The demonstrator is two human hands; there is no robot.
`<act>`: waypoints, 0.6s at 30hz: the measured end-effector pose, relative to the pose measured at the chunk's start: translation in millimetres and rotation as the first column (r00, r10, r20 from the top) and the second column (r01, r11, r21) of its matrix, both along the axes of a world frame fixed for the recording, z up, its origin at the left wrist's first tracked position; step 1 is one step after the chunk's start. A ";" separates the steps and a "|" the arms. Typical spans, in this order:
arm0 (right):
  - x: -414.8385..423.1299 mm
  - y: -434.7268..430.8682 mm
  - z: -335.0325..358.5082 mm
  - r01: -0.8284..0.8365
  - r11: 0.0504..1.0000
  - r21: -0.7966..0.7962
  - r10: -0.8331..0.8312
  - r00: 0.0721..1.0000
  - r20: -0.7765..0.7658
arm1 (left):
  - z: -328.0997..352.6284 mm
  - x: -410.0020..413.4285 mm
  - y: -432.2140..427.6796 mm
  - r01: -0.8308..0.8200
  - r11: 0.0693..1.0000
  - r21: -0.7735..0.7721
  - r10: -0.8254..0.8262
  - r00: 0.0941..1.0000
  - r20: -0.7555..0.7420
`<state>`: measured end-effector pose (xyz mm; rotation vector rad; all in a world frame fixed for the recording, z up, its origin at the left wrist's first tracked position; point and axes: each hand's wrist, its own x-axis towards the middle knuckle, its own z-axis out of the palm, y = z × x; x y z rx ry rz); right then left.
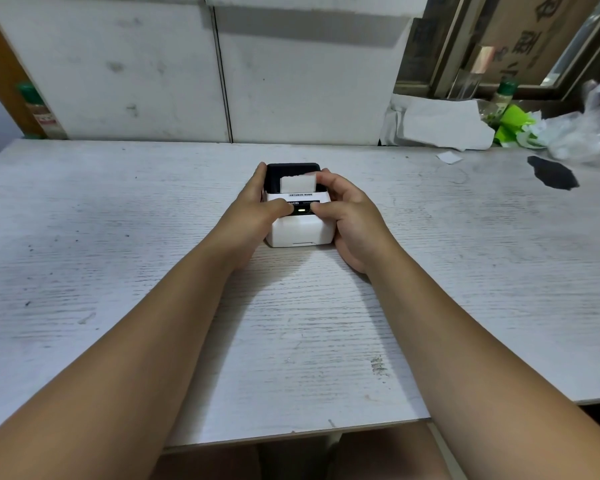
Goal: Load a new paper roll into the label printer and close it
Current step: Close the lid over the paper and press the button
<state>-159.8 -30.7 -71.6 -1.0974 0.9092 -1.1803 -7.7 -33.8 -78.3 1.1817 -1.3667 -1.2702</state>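
A small white label printer with a black lid at its far end stands in the middle of the white table. A strip of white label paper sticks up from the slot between lid and body. A lit green indicator shows on the black front strip. My left hand wraps the printer's left side, thumb on the front strip. My right hand wraps the right side, thumb on the strip and fingers over the top right corner beside the paper.
At the back right lie torn white paper, a green packet, a clear plastic bag, a green-capped bottle and a black scrap. Another bottle stands at the back left. White panels rise behind the table.
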 end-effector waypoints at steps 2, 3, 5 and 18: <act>0.2 1.4 1.5 0.000 1.000 -0.001 0.000 1.000 -0.001 | 0.2 -0.2 0.2 0.001 1.000 0.000 -0.001 1.000 0.005; 0.3 1.9 2.0 0.001 1.000 -0.004 -0.002 1.000 -0.006 | 0.0 -0.1 -0.1 0.000 1.000 0.000 0.000 1.000 0.008; 0.3 2.2 2.4 0.005 1.000 -0.004 -0.005 1.000 -0.021 | -0.5 -0.4 -0.4 0.001 1.000 -0.001 -0.001 1.000 0.015; 1.0 4.1 4.2 0.019 1.000 0.004 -0.019 0.999 -0.032 | 1.9 -1.4 1.3 0.011 1.000 -0.022 -0.012 0.999 -0.040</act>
